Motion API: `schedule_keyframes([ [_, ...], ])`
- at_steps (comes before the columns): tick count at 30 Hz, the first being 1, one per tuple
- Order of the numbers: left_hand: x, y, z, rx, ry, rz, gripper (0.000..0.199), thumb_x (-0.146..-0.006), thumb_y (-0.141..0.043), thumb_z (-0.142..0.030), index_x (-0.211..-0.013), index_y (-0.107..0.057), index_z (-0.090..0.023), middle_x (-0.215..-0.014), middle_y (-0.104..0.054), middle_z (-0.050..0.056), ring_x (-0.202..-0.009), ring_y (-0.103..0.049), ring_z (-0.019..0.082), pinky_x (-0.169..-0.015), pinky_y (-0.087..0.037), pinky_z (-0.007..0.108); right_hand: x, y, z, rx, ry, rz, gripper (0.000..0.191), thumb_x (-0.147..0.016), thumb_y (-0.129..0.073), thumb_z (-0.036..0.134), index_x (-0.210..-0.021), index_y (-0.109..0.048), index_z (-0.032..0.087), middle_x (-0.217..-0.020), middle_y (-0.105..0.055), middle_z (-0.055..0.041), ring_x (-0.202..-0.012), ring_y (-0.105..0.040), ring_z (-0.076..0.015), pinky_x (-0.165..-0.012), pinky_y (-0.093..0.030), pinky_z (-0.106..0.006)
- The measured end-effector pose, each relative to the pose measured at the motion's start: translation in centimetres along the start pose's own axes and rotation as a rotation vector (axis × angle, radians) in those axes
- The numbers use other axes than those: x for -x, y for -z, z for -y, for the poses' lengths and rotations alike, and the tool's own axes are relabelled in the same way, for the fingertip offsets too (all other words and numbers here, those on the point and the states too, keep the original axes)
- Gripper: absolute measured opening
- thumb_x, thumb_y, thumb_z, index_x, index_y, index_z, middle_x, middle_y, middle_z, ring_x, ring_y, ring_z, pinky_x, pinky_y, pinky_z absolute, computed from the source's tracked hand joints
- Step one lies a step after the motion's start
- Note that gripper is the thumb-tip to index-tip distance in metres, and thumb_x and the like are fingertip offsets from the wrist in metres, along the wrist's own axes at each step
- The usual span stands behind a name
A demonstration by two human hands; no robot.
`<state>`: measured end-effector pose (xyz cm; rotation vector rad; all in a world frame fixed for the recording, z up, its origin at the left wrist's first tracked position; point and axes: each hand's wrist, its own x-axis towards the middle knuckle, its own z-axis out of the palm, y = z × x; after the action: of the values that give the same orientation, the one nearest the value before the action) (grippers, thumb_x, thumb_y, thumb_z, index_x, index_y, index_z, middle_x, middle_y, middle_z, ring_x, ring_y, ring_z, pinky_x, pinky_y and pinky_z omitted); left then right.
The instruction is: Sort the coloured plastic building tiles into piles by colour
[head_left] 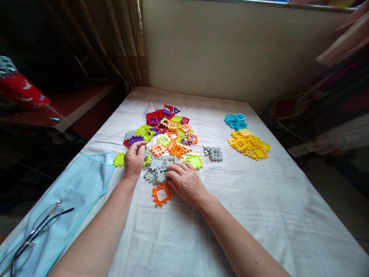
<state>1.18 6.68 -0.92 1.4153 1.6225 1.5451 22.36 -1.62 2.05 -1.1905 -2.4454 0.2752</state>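
Observation:
Notched plastic building tiles in mixed colours lie in a loose heap on the white cloth. My left hand (135, 159) is at the heap's left side, fingers bent in a pinch beside a purple tile (136, 140); what they hold, if anything, is hidden. Over the near end, my right hand (188, 184) has its fingers curled at the edge of a grey window tile (161, 174), among several grey tiles (157, 163). Just in front lies an orange square frame tile (162, 194). A lime green tile (118, 159) sits left of my left hand.
Sorted piles of blue tiles (236, 121) and yellow tiles (249, 144) lie at the right. Two grey tiles (215, 154) lie between them and the heap. Eyeglasses (37, 231) rest on a light blue cloth (86, 181) at the left. A wall (201, 50) stands behind.

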Motion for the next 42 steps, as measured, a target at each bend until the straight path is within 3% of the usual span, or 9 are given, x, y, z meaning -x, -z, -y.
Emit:
schedule_keyframes([
  [6,0.0,0.0,-0.1,0.012,0.003,-0.001,0.024,-0.08,-0.056,-0.036,-0.093,-0.071,-0.023,-0.083,-0.074,0.002,-0.081,-0.07,0.017,-0.075,-0.055,0.029,0.0,0.3,0.0,0.068,0.01,0.03,0.032,-0.09,-0.066,0.032,-0.119,-0.064,0.02,-0.12,-0.067,-0.0095,-0.105,-0.057,-0.0248,-0.096,-0.039,-0.041],
  [10,0.1,-0.1,-0.2,0.024,0.022,-0.004,0.023,-0.08,-0.056,-0.035,-0.092,-0.071,-0.023,-0.084,-0.074,0.003,-0.084,-0.071,0.017,-0.076,-0.055,0.029,0.0,0.4,0.0,0.1,0.05,0.044,0.025,-0.092,-0.061,0.033,-0.113,-0.066,0.019,-0.114,-0.068,-0.0098,-0.099,-0.058,-0.0236,-0.094,-0.04,-0.041],
  [14,0.1,-0.1,-0.3,0.032,0.025,0.001,0.022,-0.08,-0.056,-0.034,-0.092,-0.071,-0.023,-0.084,-0.074,0.002,-0.084,-0.071,0.017,-0.074,-0.055,0.027,0.0,1.0,-0.4,0.061,0.045,-0.075,0.026,-0.1,-0.045,0.03,-0.106,-0.069,0.02,-0.107,-0.071,-0.0087,-0.094,-0.061,-0.0196,-0.09,-0.042,-0.035],
  [17,0.1,0.0,-0.3,0.02,0.021,0.002,0.023,-0.081,-0.057,-0.034,-0.093,-0.072,-0.023,-0.084,-0.074,0.002,-0.083,-0.07,0.016,-0.073,-0.054,0.026,0.2,2.3,-2.0,-0.024,-0.12,-0.303,0.033,-0.1,-0.039,0.031,-0.102,-0.07,0.02,-0.104,-0.072,-0.0095,-0.096,-0.064,-0.0186,-0.088,-0.045,-0.031],
  [20,0.1,0.0,-0.3,0.008,0.027,0.001,0.024,-0.08,-0.057,-0.035,-0.094,-0.072,-0.022,-0.085,-0.074,0.002,-0.085,-0.07,0.017,-0.076,-0.054,0.028,1.0,3.8,-5.1,-0.128,-0.412,-0.505,0.035,-0.097,-0.04,0.036,-0.101,-0.07,0.019,-0.097,-0.074,-0.0091,-0.086,-0.067,-0.0184,-0.08,-0.049,-0.029],
  [24,0.1,0.0,-0.3,-0.011,0.037,0.004,0.028,-0.08,-0.055,-0.037,-0.096,-0.072,-0.021,-0.087,-0.074,0.003,-0.085,-0.069,0.017,-0.078,-0.053,0.029,2.6,4.8,-9.5,-0.184,-0.761,-0.619,0.04,-0.088,-0.044,0.045,-0.099,-0.071,0.018,-0.079,-0.074,-0.006,-0.068,-0.065,-0.0195,-0.068,-0.047,-0.03],
  [27,0.1,0.0,-0.4,-0.028,0.044,0.002,0.029,-0.079,-0.055,-0.038,-0.097,-0.072,-0.02,-0.089,-0.075,0.003,-0.086,-0.069,0.017,-0.077,-0.053,0.028,3.5,4.7,-11.2,-0.134,-0.862,-0.626,0.042,-0.084,-0.044,0.047,-0.095,-0.074,0.018,-0.076,-0.074,-0.0065,-0.07,-0.066,-0.0214,-0.067,-0.046,-0.03],
  [36,0.2,-0.1,-0.6,0.002,0.062,0.019,0.029,-0.08,-0.054,-0.037,-0.096,-0.071,-0.021,-0.09,-0.075,0.004,-0.087,-0.07,0.018,-0.065,-0.052,0.025,4.2,4.5,-12.0,0.113,-0.931,-0.531,0.037,-0.086,-0.046,0.042,-0.096,-0.074,0.021,-0.081,-0.072,-0.0063,-0.07,-0.061,-0.0195,-0.066,-0.042,-0.029],
  [42,0.1,-0.1,-0.3,0.01,0.033,-0.001,0.027,-0.08,-0.054,-0.036,-0.094,-0.071,-0.021,-0.086,-0.074,0.003,-0.084,-0.07,0.016,-0.076,-0.053,0.028,2.3,4.9,-8.4,0.069,-0.602,-0.561,0.03,-0.09,-0.046,0.034,-0.093,-0.072,0.019,-0.086,-0.071,-0.0074,-0.071,-0.061,-0.0174,-0.071,-0.045,-0.028],
])
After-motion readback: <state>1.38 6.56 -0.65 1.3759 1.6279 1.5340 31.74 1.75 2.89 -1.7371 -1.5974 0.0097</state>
